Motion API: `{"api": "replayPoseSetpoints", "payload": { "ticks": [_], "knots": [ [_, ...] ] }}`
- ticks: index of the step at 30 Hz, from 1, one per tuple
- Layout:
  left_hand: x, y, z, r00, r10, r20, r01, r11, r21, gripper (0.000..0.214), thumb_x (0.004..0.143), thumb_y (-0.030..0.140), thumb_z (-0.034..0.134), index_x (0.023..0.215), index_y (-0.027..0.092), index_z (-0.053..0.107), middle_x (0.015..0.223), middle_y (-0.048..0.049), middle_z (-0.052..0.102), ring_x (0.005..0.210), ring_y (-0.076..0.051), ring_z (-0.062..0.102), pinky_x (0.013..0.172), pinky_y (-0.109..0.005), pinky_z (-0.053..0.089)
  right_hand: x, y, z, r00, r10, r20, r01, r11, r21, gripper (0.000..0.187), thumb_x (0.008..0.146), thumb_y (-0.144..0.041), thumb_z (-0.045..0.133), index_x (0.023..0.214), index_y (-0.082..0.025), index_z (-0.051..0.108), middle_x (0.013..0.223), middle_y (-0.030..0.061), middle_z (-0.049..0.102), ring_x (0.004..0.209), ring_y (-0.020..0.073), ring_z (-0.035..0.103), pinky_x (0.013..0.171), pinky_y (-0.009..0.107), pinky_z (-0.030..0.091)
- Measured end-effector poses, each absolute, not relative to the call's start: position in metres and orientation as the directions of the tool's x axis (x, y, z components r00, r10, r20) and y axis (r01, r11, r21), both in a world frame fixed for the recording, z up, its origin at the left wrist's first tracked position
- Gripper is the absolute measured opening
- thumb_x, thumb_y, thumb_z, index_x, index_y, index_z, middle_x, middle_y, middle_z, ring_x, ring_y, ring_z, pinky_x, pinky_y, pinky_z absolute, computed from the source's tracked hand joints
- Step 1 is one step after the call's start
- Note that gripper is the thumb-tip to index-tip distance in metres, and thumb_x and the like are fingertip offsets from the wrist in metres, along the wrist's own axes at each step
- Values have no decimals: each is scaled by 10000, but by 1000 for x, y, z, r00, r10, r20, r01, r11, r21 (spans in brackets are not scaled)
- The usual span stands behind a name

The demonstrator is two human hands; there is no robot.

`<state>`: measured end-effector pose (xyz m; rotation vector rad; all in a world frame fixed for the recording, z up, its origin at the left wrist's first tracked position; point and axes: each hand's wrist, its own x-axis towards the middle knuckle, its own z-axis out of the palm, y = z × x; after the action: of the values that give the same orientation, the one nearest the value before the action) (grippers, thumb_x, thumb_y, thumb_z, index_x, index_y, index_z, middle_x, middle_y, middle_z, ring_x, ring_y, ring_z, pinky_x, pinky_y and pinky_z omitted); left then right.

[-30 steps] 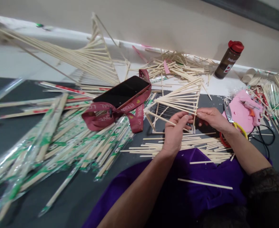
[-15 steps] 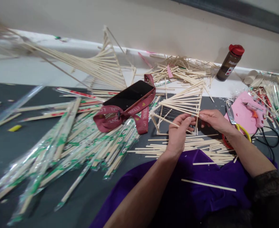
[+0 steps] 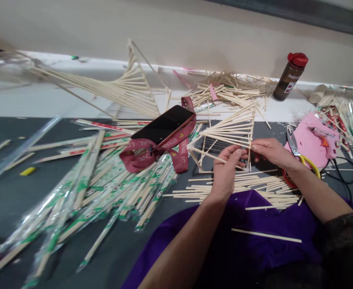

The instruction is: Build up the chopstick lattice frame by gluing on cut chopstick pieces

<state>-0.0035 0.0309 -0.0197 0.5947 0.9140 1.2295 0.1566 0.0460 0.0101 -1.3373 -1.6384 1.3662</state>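
A small frame of wooden sticks [image 3: 224, 134] stands before me, its sticks fanned in a twisted row between the edges. My left hand [image 3: 227, 166] is closed with thumb and fingers pinching a stick at the frame's lower right side. On the right upright of the same frame, the thumb and fingers of my right hand [image 3: 265, 151] are pressed together around a stick. The fingers partly hide the gripped spots. Below the hands lie loose bare sticks [image 3: 263, 184], and a single stick [image 3: 266, 235] rests on purple cloth [image 3: 248, 216].
Wrapped chopsticks [image 3: 104, 196] cover the left, with a phone [image 3: 164, 125] and red strap on them. A larger stick frame [image 3: 116, 88] stands behind. Scissors [image 3: 293, 146], a pink glue gun [image 3: 329, 146] and a bottle [image 3: 289, 78] are to the right.
The camera view has shifted slightly, so the objects at left sit a little lower. Both hands keep their grip on the stick frame with hardly any movement.
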Motion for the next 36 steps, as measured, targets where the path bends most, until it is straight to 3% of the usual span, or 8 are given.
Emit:
{"api": "replayPoseSetpoints", "payload": {
  "ticks": [6,14,23,36],
  "knots": [
    [-4,31,-20,70,962,-263,-527,260,809,273,648,285,749,852,130,657,734,-34,709,635,-123,647,499,-193,477,155,46,14,-303,942,-145,304,-49,-951,309,865,-414,539,774,-138,642,593,-29,557,494,48,436,463,193,302],
    [-4,31,-19,69,964,-256,-520,253,816,268,646,294,751,847,138,667,745,-37,715,638,-124,648,494,-189,471,158,45,10,-299,937,-179,286,-90,-954,340,850,-456,546,852,-135,658,592,-27,568,479,54,452,438,190,267],
    [-4,32,-21,60,968,-245,-520,240,820,253,658,290,754,841,135,674,741,-36,717,636,-118,645,500,-187,480,158,44,10,-321,932,-171,255,-89,-963,399,857,-515,520,796,-135,623,615,-11,573,516,66,514,442,181,295],
    [-4,33,-19,49,965,-257,-497,246,832,254,639,289,746,831,138,679,729,-34,716,626,-124,649,494,-188,478,158,48,3,-324,936,-137,241,-59,-969,353,860,-460,544,845,-130,671,668,-5,602,531,68,547,430,170,307]
  ]
}}
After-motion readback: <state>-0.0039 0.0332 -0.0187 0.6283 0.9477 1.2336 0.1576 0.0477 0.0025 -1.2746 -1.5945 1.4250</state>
